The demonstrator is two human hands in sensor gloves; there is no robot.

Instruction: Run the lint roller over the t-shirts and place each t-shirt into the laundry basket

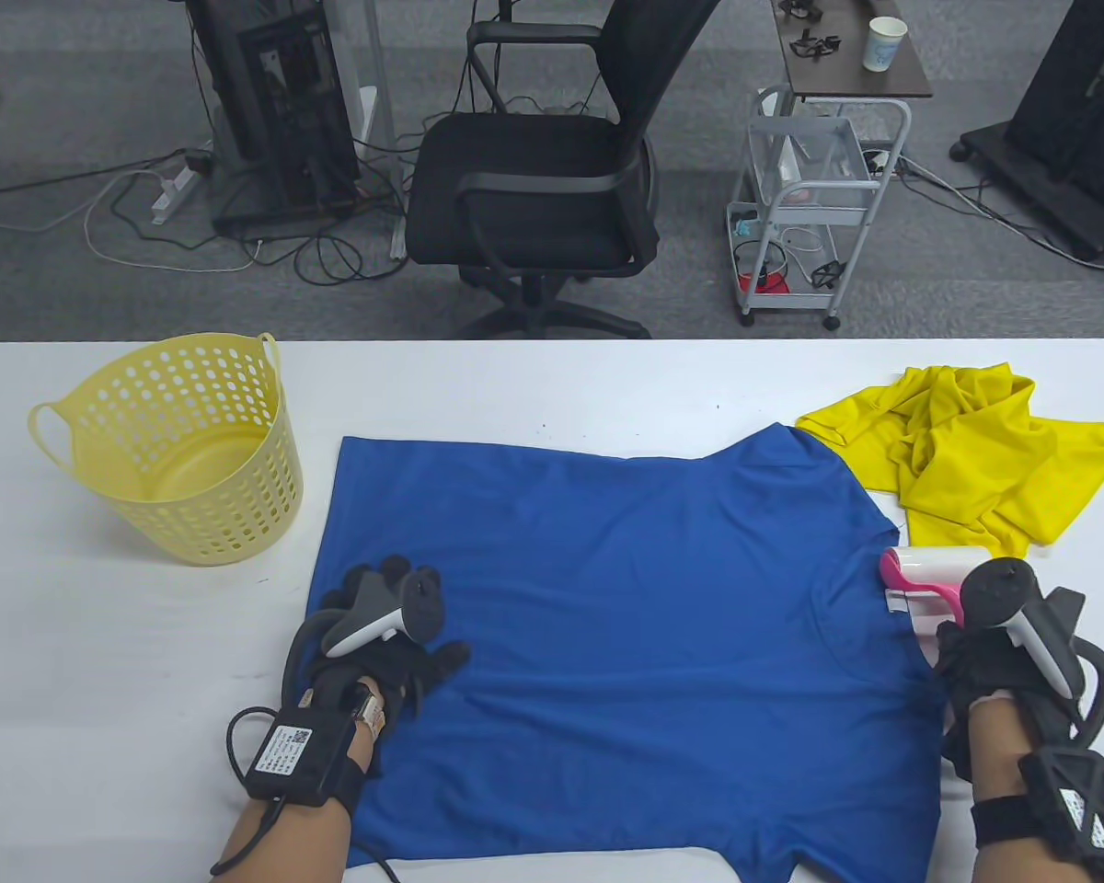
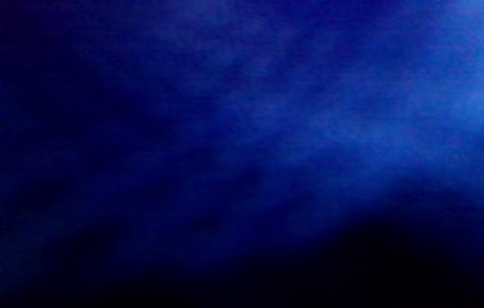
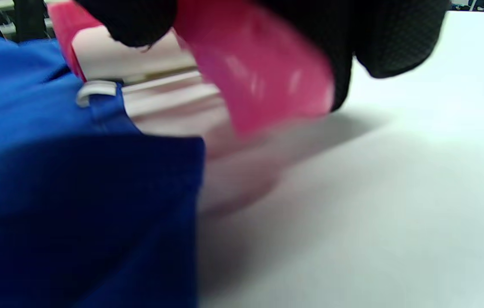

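Over at the far left of the desk (image 1: 552, 386) the yellow laundry basket (image 1: 179, 451) is sitting upright with nothing showing inside it, waiting. Just to its right the left hand (image 1: 386, 644) is lying flat on the hem end of the blue t-shirt (image 1: 626, 625), fingers spread and gripping nothing, pinning the cloth down; its wrist camera is showing only blurred blue fabric. The shirt is spreading smooth across the middle of the desk, collar toward the right. At that collar edge the right hand (image 1: 984, 644) is curling around the pink handle of the lint roller (image 1: 929, 579), the white roll touching the shirt by the neck label. To my eye the rolling is only starting: the person is needing to keep the left palm pressing so the fabric is not bunching, and to be drawing the roller in long, even, overlapping strokes toward the hem. Beyond the roller, the crumpled yellow t-shirt (image 1: 966, 451) is waiting its turn.
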